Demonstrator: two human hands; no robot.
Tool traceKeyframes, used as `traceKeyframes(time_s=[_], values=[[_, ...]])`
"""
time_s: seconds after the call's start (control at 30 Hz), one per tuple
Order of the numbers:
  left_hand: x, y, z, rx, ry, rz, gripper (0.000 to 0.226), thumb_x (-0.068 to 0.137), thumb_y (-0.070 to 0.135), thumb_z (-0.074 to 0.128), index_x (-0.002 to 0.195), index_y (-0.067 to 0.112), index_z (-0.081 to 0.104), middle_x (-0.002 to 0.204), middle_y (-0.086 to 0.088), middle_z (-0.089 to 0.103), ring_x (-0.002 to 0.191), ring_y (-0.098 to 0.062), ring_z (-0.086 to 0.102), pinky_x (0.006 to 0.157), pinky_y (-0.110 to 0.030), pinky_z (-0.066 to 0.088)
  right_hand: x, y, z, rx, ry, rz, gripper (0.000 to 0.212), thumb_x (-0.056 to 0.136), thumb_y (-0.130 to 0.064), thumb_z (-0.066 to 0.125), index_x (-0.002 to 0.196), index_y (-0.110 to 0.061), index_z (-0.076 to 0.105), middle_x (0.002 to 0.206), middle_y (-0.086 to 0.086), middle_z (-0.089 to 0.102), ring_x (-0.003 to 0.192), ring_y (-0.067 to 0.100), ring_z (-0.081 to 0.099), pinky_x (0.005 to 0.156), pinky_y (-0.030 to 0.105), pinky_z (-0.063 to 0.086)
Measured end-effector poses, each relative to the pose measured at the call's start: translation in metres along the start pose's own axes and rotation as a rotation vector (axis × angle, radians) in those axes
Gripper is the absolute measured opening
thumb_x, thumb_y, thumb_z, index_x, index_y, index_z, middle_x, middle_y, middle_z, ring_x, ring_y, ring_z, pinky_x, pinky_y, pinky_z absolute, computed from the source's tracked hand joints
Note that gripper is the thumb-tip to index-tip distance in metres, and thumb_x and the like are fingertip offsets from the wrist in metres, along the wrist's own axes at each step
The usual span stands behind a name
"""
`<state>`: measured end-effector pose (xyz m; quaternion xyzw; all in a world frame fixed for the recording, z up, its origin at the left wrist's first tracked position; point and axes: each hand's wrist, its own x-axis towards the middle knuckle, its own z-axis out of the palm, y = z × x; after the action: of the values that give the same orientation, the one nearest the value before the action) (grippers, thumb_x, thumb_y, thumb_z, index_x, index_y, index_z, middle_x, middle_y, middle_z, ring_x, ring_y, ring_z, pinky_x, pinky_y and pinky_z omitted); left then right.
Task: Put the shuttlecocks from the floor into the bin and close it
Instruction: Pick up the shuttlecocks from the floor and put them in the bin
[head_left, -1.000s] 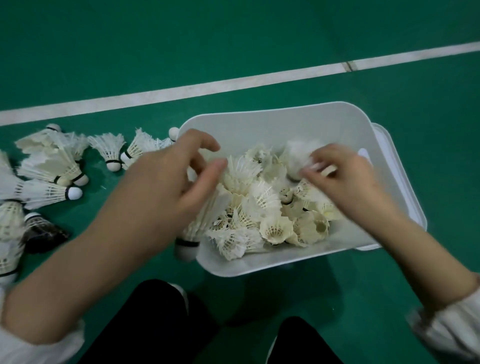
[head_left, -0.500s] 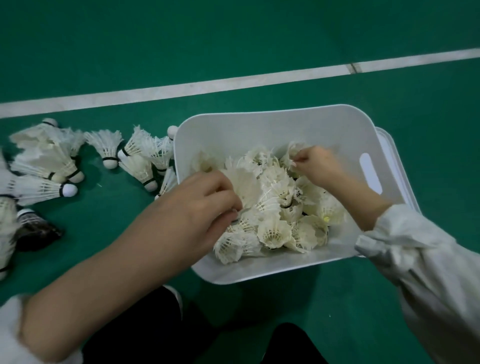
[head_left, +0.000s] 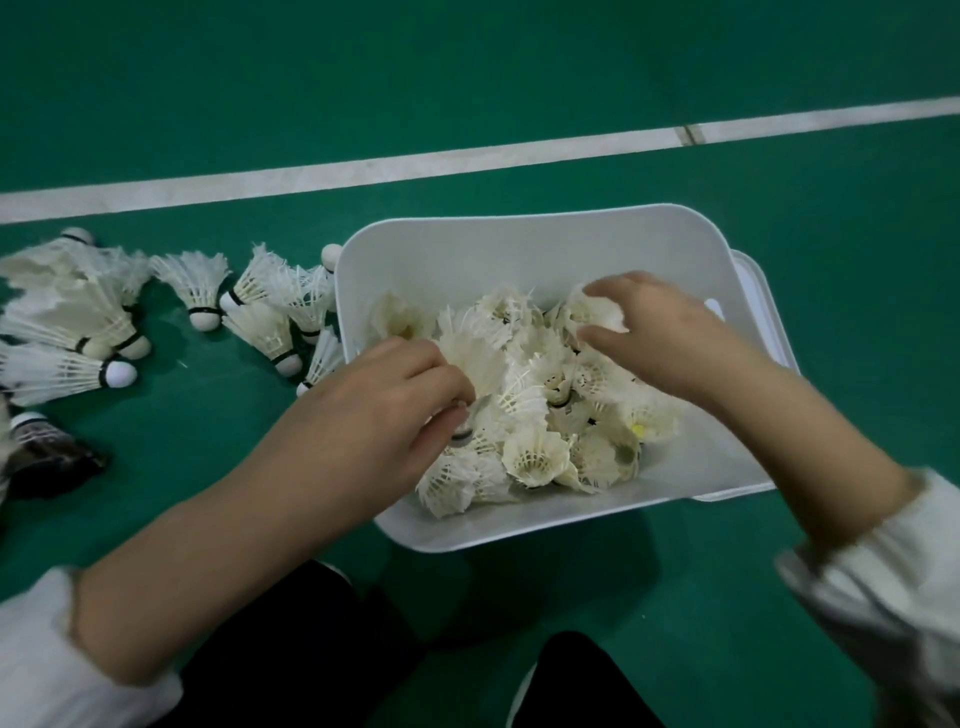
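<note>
A white plastic bin (head_left: 524, 244) stands on the green floor with a heap of white shuttlecocks (head_left: 535, 405) inside. My left hand (head_left: 384, 405) reaches over the bin's left wall, fingers pinched on a shuttlecock (head_left: 470, 415) at the heap's near left. My right hand (head_left: 660, 338) is over the heap's far right, fingers curled around a white shuttlecock (head_left: 597, 312). Several more white shuttlecocks (head_left: 202, 283) lie on the floor left of the bin. The bin's lid (head_left: 758, 291) lies under or behind the bin's right side.
A dark-feathered shuttlecock (head_left: 47, 447) lies at the far left. A white court line (head_left: 467, 158) crosses the floor beyond the bin. My knees in black trousers (head_left: 311, 649) are at the bottom, close to the bin's near wall.
My left hand has gone down into the bin with its shuttlecock. My right hand moved to the heap's far side and then drew back a little to the right.
</note>
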<state>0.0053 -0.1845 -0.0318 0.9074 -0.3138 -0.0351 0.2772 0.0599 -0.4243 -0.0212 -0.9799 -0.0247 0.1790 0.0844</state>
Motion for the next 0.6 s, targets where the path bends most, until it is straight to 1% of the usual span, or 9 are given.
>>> traceKeyframes(time_s=[0.07, 0.13, 0.17, 0.2, 0.27, 0.33, 0.4, 0.5, 0.6], values=[[-0.001, 0.002, -0.001, 0.004, 0.002, -0.003, 0.025, 0.086, 0.03, 0.043, 0.086, 0.016, 0.064, 0.081, 0.005, 0.058, 0.077, -0.016, 0.054, 0.063, -0.031, 0.047, -0.031, -0.023, -0.019, 0.195, 0.1, -0.204, 0.039, 0.089, -0.03, 0.056, 0.127, -0.024, 0.049, 0.129, -0.008, 0.047, 0.096, 0.005, 0.059, 0.088, 0.023, 0.049], [-0.001, 0.004, -0.001, -0.008, 0.011, 0.013, 0.023, 0.086, 0.029, 0.044, 0.086, 0.015, 0.063, 0.081, 0.005, 0.057, 0.077, -0.016, 0.053, 0.063, -0.03, 0.046, -0.052, -0.044, -0.02, 0.356, 0.047, -0.4, 0.036, 0.086, -0.024, 0.061, 0.121, -0.024, 0.055, 0.124, -0.012, 0.047, 0.086, -0.004, 0.056, 0.085, 0.012, 0.046], [0.0, 0.005, -0.001, -0.02, 0.02, 0.028, 0.022, 0.086, 0.028, 0.045, 0.086, 0.015, 0.063, 0.081, 0.005, 0.057, 0.077, -0.015, 0.052, 0.064, -0.03, 0.046, -0.056, -0.05, -0.013, 0.369, -0.007, -0.462, 0.032, 0.086, -0.022, 0.062, 0.118, -0.021, 0.058, 0.122, -0.011, 0.049, 0.084, -0.006, 0.054, 0.084, 0.012, 0.045], [0.0, 0.005, -0.001, -0.033, 0.033, 0.042, 0.022, 0.087, 0.028, 0.046, 0.088, 0.014, 0.063, 0.082, 0.004, 0.056, 0.077, -0.014, 0.05, 0.065, -0.029, 0.044, -0.057, -0.053, -0.004, 0.341, -0.04, -0.496, 0.026, 0.086, -0.021, 0.063, 0.112, -0.017, 0.062, 0.119, -0.007, 0.053, 0.083, -0.005, 0.053, 0.084, 0.016, 0.046], [0.0, 0.005, -0.001, -0.049, 0.057, 0.055, 0.023, 0.088, 0.028, 0.046, 0.095, 0.014, 0.064, 0.088, 0.003, 0.058, 0.083, -0.013, 0.051, 0.072, -0.028, 0.043, -0.051, -0.053, 0.011, 0.263, -0.023, -0.502, 0.016, 0.086, -0.019, 0.061, 0.099, -0.01, 0.066, 0.103, 0.002, 0.062, 0.083, 0.008, 0.058, 0.081, 0.033, 0.05], [-0.002, 0.004, -0.004, -0.035, 0.07, 0.027, 0.029, 0.089, 0.029, 0.048, 0.11, 0.015, 0.061, 0.107, 0.001, 0.058, 0.1, -0.012, 0.05, 0.088, -0.023, 0.04, -0.045, -0.045, 0.011, 0.252, 0.042, -0.438, 0.016, 0.087, -0.021, 0.061, 0.093, -0.008, 0.068, 0.094, 0.004, 0.065, 0.083, 0.018, 0.061, 0.077, 0.04, 0.05], [-0.005, 0.0, -0.011, -0.006, 0.078, -0.071, 0.037, 0.088, 0.033, 0.051, 0.122, 0.017, 0.055, 0.122, 0.0, 0.051, 0.11, -0.009, 0.043, 0.096, -0.023, 0.035, -0.041, -0.032, 0.0, 0.259, 0.144, -0.337, 0.019, 0.088, -0.026, 0.059, 0.092, -0.01, 0.069, 0.092, 0.002, 0.066, 0.08, 0.017, 0.061, 0.077, 0.037, 0.051], [-0.008, -0.018, -0.021, 0.037, 0.081, -0.283, 0.038, 0.084, 0.038, 0.048, 0.115, 0.018, 0.056, 0.113, 0.001, 0.048, 0.097, -0.009, 0.041, 0.084, -0.028, 0.037, -0.03, 0.005, -0.013, 0.185, 0.297, -0.089, 0.024, 0.092, -0.026, 0.053, 0.1, -0.008, 0.068, 0.097, 0.004, 0.064, 0.081, 0.018, 0.06, 0.075, 0.027, 0.046], [-0.012, -0.036, -0.024, 0.13, 0.037, -0.388, 0.022, 0.085, 0.038, 0.047, 0.097, 0.02, 0.053, 0.091, 0.004, 0.048, 0.08, -0.015, 0.046, 0.069, -0.034, 0.041, -0.006, 0.042, 0.0, 0.017, 0.271, 0.095, 0.027, 0.095, -0.019, 0.045, 0.099, 0.0, 0.065, 0.102, 0.016, 0.062, 0.086, 0.031, 0.057, 0.074, 0.033, 0.041]])
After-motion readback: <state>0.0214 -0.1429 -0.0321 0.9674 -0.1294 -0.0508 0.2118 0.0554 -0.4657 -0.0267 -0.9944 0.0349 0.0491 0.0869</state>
